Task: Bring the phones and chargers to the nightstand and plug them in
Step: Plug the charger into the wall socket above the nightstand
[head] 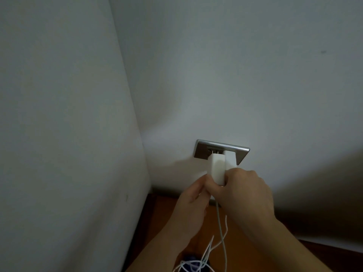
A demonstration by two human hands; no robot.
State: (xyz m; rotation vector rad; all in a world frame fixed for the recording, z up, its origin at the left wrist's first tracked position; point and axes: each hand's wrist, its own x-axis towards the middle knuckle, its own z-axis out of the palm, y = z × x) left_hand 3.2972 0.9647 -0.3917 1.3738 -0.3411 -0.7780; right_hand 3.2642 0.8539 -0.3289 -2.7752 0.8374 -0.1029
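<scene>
At the near edge of the nightstand, a loose tangle of thin white cables lies over a dark blue object that is cut off by the bottom of the view; what it is cannot be told. A thicker pale cable rises from there, between the two forearms, up to the hands.

Both hands meet above the back of the nightstand, close to the corner where the walls join. The right hand comes in from the lower right, its grip closed round the lower end of a white charger, fingers curled over the block's near face. The left hand comes in from below and pinches the same charger at its lower left side, thumb and fingers tight against it.

The charger points up and away, its far end against the left half of a metal outlet plate, with a short bit of prong showing at the slots. Just beside it on the right, touching it, a second charger sits in the same plate.

The plate is set low in the pale back wall, just above the nightstand's back edge. A second pale wall fills the left side.
</scene>
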